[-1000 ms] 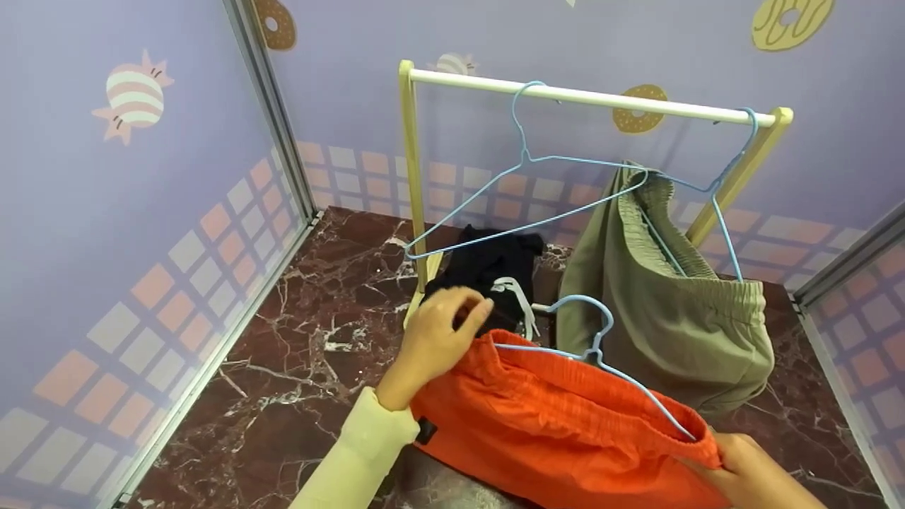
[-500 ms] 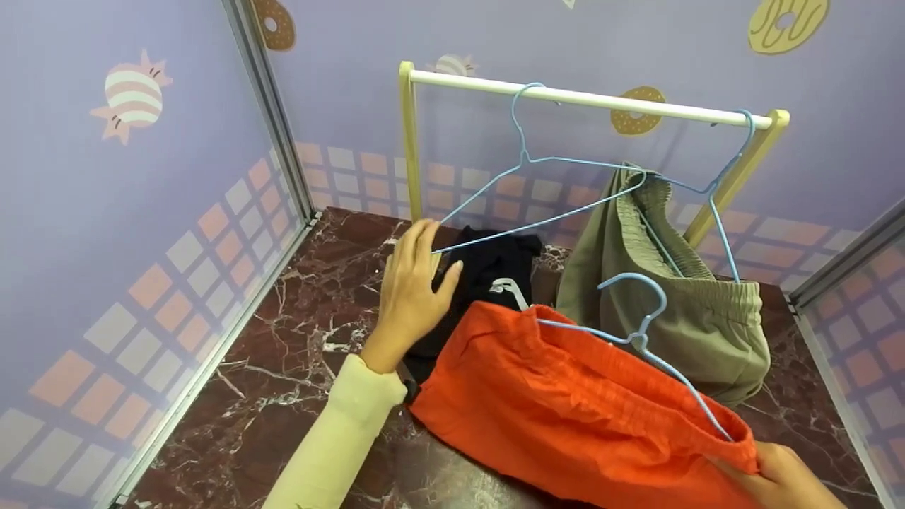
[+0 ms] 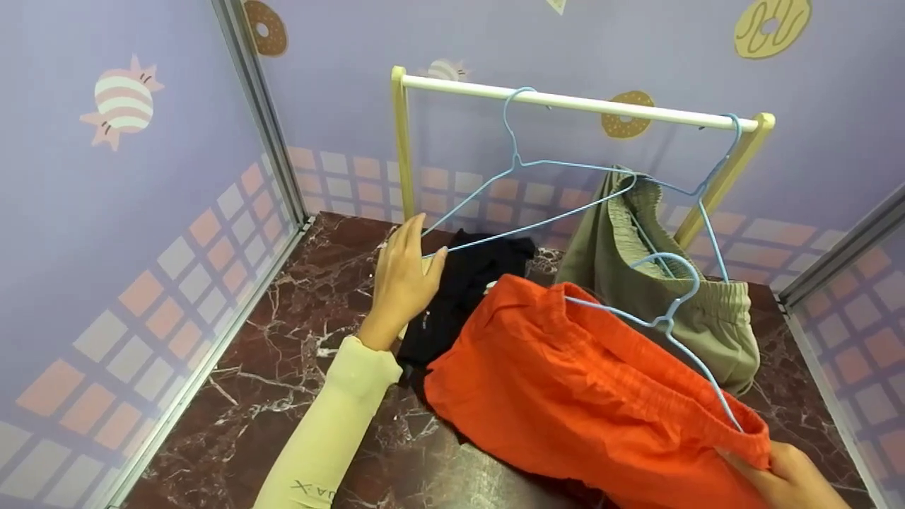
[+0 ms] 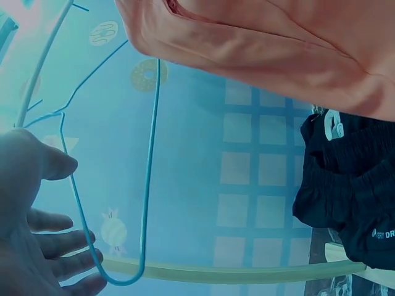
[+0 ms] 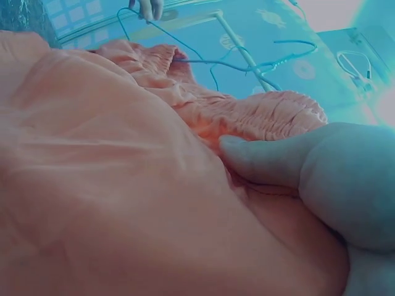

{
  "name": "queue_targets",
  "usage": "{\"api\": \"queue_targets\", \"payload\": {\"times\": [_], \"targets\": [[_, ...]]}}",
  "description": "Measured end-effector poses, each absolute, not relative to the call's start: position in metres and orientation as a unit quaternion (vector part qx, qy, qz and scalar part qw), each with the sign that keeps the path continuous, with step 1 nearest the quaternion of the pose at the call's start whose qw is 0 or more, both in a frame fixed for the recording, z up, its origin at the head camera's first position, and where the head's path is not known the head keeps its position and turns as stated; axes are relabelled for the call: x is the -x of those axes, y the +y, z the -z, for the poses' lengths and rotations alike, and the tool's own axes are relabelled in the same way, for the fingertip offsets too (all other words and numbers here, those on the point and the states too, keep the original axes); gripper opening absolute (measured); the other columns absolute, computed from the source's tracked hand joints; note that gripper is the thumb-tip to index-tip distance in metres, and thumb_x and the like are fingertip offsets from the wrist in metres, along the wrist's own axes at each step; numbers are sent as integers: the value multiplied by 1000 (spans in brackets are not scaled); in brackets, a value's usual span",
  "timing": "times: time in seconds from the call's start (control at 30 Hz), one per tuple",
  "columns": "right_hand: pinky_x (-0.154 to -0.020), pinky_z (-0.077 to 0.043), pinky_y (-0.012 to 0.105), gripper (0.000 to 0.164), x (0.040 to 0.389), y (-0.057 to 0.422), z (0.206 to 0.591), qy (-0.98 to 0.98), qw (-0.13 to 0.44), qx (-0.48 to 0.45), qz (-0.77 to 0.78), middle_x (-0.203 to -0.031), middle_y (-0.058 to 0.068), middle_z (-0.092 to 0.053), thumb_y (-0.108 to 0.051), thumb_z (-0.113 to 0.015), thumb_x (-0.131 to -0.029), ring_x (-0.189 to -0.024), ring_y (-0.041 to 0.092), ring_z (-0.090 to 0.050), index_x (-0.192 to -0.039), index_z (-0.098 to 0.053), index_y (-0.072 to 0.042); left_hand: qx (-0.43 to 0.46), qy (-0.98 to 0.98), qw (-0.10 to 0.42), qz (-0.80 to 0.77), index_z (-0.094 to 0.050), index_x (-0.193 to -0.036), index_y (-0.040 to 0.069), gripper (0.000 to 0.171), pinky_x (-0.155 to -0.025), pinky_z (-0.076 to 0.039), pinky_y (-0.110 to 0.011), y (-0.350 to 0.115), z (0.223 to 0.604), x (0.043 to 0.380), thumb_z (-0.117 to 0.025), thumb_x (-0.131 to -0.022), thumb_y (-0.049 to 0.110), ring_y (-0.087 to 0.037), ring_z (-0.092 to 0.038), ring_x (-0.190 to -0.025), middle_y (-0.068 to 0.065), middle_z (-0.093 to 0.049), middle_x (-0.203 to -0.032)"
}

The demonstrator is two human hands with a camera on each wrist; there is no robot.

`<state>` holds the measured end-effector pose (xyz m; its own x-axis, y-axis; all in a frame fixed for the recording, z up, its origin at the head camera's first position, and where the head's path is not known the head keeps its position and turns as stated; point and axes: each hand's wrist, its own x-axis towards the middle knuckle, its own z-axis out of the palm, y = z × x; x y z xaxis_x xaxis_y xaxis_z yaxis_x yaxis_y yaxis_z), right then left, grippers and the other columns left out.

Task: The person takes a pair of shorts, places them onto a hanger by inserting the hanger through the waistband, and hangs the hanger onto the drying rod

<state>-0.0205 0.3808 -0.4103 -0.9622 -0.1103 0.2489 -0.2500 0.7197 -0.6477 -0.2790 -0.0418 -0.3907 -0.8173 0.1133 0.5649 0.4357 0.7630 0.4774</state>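
Observation:
My right hand (image 3: 792,474) pinches the waistband end of orange elastic-waist shorts (image 3: 565,396), thumb on the cloth in the right wrist view. Inside that waistband sits a light blue wire hanger (image 3: 664,323), its hook pointing up and overlapping the olive pants behind. My left hand (image 3: 404,276) is raised at the left end of a bare blue hanger (image 3: 517,166) on the rack. In the left wrist view its fingers (image 4: 68,243) are extended, fingertips right at the wire, without curling round it.
A rack with a white rail (image 3: 580,103) and wooden posts stands by the back wall. Olive pants (image 3: 679,325) hang at its right end. A black garment (image 3: 452,297) lies below on the dark marbled floor (image 3: 261,382). Patterned walls enclose both sides.
My left hand has left the orange shorts and moved up to the bare hanger's left end. My right hand has shifted the shorts and their hanger up and to the right.

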Motion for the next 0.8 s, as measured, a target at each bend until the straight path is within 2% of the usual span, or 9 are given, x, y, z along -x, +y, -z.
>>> {"api": "queue_targets", "payload": {"times": [0.1,0.2,0.3,0.4,0.5,0.6,0.8], "targets": [[-49,-30,16,15,21,381,410,-923,91,-84,-366,-63,-23,-50,4,-60,-80,-57,-8,-41,-71,-63,-7,138,-908,244,310,-37,-137,8,55,-107,-28,-48,-43,393,282,-51,-91,35,-30,-42,-126,-12,-45,-136],[-51,-34,16,11,21,380,409,-929,69,-52,-361,-65,-22,-54,1,-59,-83,-59,-7,-45,-74,-64,-3,126,-912,239,307,-39,-136,10,53,-104,-31,-47,-44,395,285,-51,-91,35,-30,-46,-121,-11,-50,-130],[-52,-37,17,12,21,380,407,-931,45,-28,-360,-65,-21,-56,-2,-56,-86,-59,-6,-48,-77,-64,0,122,-909,249,311,-44,-131,10,48,-96,-36,-45,-43,397,287,-53,-90,33,-28,-54,-108,-7,-59,-113],[-53,-39,18,14,20,380,407,-929,33,-14,-368,-66,-19,-57,-3,-54,-88,-59,-5,-49,-79,-64,0,131,-898,263,327,-52,-123,10,39,-86,-41,-41,-41,397,287,-55,-89,29,-24,-58,-88,-4,-63,-91],[-54,-40,19,17,20,380,405,-924,17,4,-381,-65,-18,-57,-5,-52,-90,-59,-3,-51,-80,-65,-2,145,-884,270,352,-60,-112,11,29,-72,-43,-36,-39,395,285,-57,-89,28,-20,-55,-70,-3,-60,-75],[-55,-42,19,17,20,378,404,-922,10,25,-386,-68,-17,-59,-6,-51,-91,-60,-2,-52,-83,-65,0,167,-867,271,383,-66,-98,13,20,-60,-40,-31,-36,392,281,-56,-90,28,-16,-50,-59,-2,-57,-66],[-59,-41,19,19,24,371,404,-930,27,75,-360,-77,-17,-61,-13,-53,-91,-66,-3,-51,-92,-66,2,222,-833,231,451,-66,-82,16,24,-54,-35,-26,-31,390,276,-50,-93,31,-13,-43,-52,3,-59,-63]]}}
